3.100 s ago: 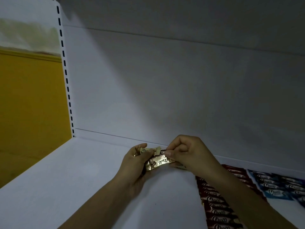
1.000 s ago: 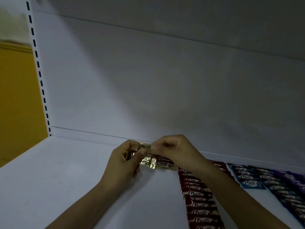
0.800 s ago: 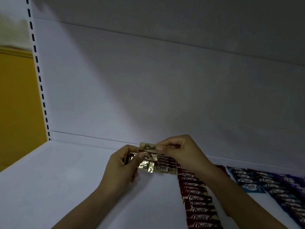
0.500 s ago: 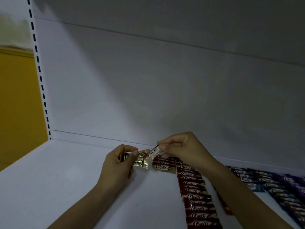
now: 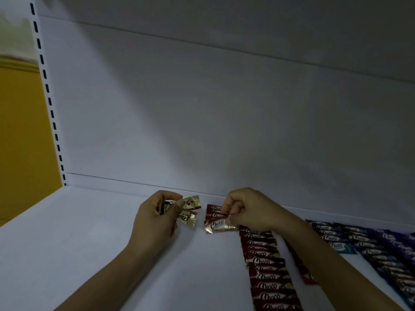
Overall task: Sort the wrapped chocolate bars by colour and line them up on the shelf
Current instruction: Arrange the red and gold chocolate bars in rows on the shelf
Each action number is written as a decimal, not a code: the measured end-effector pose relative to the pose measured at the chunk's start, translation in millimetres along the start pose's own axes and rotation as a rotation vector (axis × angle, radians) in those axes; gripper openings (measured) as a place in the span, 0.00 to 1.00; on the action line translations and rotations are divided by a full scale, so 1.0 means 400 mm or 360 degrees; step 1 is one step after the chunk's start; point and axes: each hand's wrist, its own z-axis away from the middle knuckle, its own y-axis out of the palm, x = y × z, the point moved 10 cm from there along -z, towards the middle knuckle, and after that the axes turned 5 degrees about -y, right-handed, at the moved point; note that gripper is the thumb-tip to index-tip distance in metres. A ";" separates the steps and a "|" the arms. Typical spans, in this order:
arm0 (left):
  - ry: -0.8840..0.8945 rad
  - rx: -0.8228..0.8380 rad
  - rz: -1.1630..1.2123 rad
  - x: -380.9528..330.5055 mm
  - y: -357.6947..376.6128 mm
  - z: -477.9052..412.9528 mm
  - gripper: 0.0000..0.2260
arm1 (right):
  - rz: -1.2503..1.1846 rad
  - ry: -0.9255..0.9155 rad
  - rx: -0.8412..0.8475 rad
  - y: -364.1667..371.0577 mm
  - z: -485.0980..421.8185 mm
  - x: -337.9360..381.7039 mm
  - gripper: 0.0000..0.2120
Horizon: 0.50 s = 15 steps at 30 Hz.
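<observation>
Gold-wrapped bars (image 5: 187, 209) held fanned above the white shelf (image 5: 89, 243); one gold bar (image 5: 219, 226) flat beside the red column (image 5: 269, 277); blue column (image 5: 334, 241), purple column (image 5: 399, 241) rightward.

I see gold bars (image 5: 187, 212) with dark script in my left hand (image 5: 155, 223), and a gold bar (image 5: 219, 226) at my right hand (image 5: 249, 209). Beside that hand lie red bars (image 5: 268, 268), then blue bars (image 5: 332, 239), on the white shelf (image 5: 67, 243).

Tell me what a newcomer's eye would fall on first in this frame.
The two hands at mid-shelf draw the eye: the left hand grips a few gold-wrapped bars, and the right hand pinches a gold-edged bar lying on the white shelf. To their right run a long row of red bars and rows of blue bars.
</observation>
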 end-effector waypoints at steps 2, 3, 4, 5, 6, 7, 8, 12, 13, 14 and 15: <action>0.0002 0.0002 -0.0029 0.002 0.001 0.000 0.02 | 0.0100 0.0052 0.0055 0.013 0.001 -0.013 0.07; 0.0004 0.0009 -0.0038 0.002 0.003 0.001 0.02 | 0.0169 0.0067 0.0054 0.014 0.000 -0.017 0.06; 0.0008 0.0016 -0.0046 0.002 0.005 0.002 0.03 | 0.0238 0.0077 0.0035 0.013 -0.002 -0.020 0.04; 0.0015 0.0018 -0.0054 0.001 0.006 0.002 0.03 | 0.0290 0.0083 0.0007 0.009 -0.003 -0.021 0.04; 0.0020 0.0019 -0.0061 0.000 0.007 0.002 0.03 | 0.0319 0.0085 -0.0020 0.006 -0.005 -0.022 0.03; 0.0023 0.0020 -0.0065 0.000 0.007 0.002 0.03 | 0.0331 0.0088 -0.0042 0.005 -0.006 -0.024 0.04; 0.0023 0.0022 -0.0068 0.000 0.008 0.002 0.03 | 0.0336 0.0086 -0.0063 0.003 -0.007 -0.025 0.04; 0.0024 0.0038 -0.0064 -0.001 0.010 0.005 0.04 | 0.0359 0.0039 -0.0147 0.003 -0.010 -0.019 0.03; 0.0021 0.0045 -0.0063 -0.002 0.012 0.006 0.04 | 0.0370 0.0033 -0.0160 0.003 -0.011 -0.018 0.03; 0.0019 0.0052 -0.0065 -0.002 0.014 0.007 0.04 | 0.0381 0.0032 -0.0172 0.003 -0.012 -0.018 0.02; 0.0016 0.0060 -0.0064 -0.002 0.016 0.008 0.04 | 0.0400 0.0035 -0.0181 0.003 -0.013 -0.020 0.02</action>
